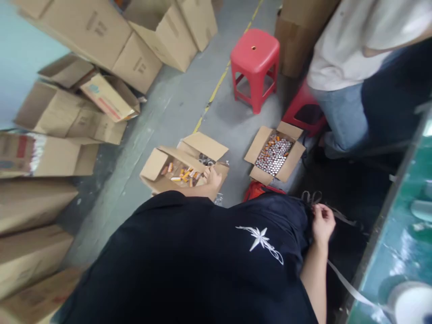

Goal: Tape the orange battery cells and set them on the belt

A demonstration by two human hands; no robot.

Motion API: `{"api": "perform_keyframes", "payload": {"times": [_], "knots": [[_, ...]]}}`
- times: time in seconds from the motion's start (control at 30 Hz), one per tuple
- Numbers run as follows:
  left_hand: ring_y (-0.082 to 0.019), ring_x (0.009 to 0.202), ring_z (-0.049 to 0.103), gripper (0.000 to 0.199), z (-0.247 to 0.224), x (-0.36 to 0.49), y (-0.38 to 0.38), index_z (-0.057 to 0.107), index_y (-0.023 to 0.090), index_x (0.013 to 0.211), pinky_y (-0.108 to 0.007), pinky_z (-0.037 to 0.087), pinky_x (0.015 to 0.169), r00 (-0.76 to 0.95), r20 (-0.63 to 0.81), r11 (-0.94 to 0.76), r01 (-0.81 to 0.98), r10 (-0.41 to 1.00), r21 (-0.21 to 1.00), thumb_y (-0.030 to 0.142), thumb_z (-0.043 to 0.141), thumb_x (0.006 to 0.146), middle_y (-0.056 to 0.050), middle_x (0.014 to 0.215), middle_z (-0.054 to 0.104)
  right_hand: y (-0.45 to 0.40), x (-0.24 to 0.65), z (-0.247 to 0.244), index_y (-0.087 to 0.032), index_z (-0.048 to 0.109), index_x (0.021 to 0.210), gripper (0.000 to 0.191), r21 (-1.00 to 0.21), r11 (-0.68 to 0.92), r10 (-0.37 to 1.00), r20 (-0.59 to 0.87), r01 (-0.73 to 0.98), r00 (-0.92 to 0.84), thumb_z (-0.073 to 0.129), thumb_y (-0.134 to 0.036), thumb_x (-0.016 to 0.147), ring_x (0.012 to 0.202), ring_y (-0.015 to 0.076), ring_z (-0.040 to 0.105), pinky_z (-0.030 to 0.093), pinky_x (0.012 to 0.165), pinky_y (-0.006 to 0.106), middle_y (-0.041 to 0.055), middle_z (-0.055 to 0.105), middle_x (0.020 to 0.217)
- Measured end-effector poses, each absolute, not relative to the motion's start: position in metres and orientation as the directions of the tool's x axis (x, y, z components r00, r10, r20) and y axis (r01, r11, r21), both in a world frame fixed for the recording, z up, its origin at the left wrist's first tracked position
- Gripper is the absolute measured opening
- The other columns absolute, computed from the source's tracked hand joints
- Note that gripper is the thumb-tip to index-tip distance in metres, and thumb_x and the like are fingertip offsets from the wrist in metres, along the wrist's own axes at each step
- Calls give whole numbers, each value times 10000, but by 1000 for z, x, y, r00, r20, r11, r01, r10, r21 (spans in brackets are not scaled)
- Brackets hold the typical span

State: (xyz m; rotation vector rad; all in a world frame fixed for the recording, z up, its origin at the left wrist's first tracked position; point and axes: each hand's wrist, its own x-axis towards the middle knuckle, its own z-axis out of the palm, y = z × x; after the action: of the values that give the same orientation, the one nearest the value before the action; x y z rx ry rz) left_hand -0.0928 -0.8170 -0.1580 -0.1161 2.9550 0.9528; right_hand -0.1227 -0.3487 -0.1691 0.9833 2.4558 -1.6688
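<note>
My left hand (213,176) is at the right end of an open cardboard box (158,165), over its edge. Its fingers are bent and blurred, so I cannot tell whether they grip anything. Inside that box lie loose orange-and-white cylinders (185,174). Just behind, a second open box (205,145) holds small dark and metallic pieces. My right hand (323,220) is beside my dark clothing, near a tangled pale strap (313,197). Its thumb and fingertips are closed together; what is between them is too small to make out.
An open box (256,146) of upright silver-ended cylinders stands right of centre. Beyond it are a red stool (254,56) and a person in jeans (347,114). Cardboard boxes (84,36) are stacked at left. A green-topped table (401,220) edges the right, with a white roll (411,303).
</note>
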Motion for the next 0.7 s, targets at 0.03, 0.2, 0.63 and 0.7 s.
{"api": "perform_keyframes", "payload": {"times": [0.03, 0.2, 0.63, 0.7], "knots": [[-241, 1136, 702, 411, -171, -106, -800, 657, 170, 1351, -463, 633, 974, -996, -56, 793, -86, -66, 603, 442, 700, 1046, -109, 1324, 688, -350, -105, -162, -209, 653, 905, 662, -828, 242, 503, -339, 506, -795, 760, -818, 667, 805, 217, 643, 540, 823, 393, 44, 694, 835], [-208, 884, 714, 351, -200, -184, -649, 691, 158, 1118, -371, 631, 819, -936, -8, 583, 212, 351, 784, 380, 420, 1121, -94, 982, 732, -375, -14, -123, -164, 713, 886, 634, -808, 117, 673, -363, 578, -644, 735, -797, 855, 763, 212, 676, 581, 753, 370, 52, 722, 822], [-426, 1570, 404, 681, -45, -170, -271, 605, 233, 1541, -636, 301, 1296, 468, 57, -452, 804, 882, 386, 514, 723, 932, -139, 1652, 563, -458, 79, -33, -198, 704, 1328, 357, -875, -81, 989, -132, 478, -73, 700, -448, 1073, 1175, 287, 699, 635, 996, 460, 90, 681, 1385], [-471, 1606, 313, 777, -31, -173, -241, 557, 238, 1586, -666, 301, 1283, 540, -83, -499, 818, 838, 286, 559, 743, 903, -129, 1718, 485, -455, 79, -29, -199, 706, 1318, 350, -875, -32, 998, -56, 484, -35, 699, -450, 1075, 1158, 278, 703, 638, 982, 449, 89, 686, 1369]]}}
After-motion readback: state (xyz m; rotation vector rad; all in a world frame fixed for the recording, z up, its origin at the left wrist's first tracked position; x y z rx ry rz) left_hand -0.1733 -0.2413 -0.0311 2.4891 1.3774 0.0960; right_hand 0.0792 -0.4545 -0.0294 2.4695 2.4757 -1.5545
